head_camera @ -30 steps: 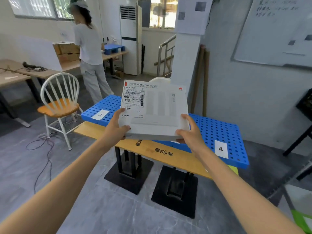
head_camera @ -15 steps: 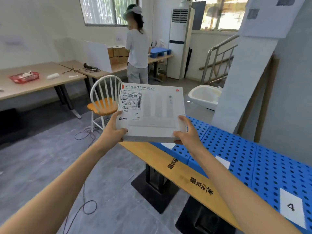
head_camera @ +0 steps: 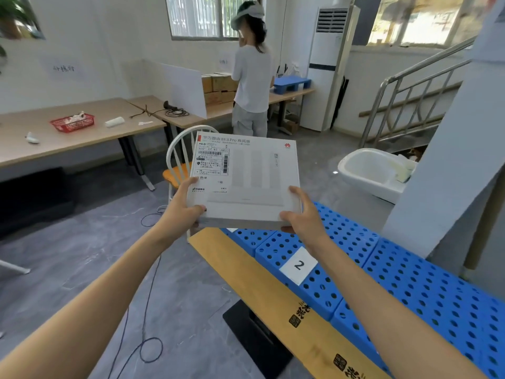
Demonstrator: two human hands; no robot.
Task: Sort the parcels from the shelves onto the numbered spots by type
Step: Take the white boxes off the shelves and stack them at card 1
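Bright, daylit through the windows (head_camera: 213, 16), overexposed at top right; soft overall, slightly blurred; wide-angle bending toward the edges; faint shadows.

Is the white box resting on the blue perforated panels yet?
Apart. The head view shows both the left hand and the right hand holding the white box in the air, above the blue panels.

left hand (head_camera: 182, 212) gripping, thumb on top | right hand (head_camera: 303, 217) same | arms outstretched, fingers underneath probably curled
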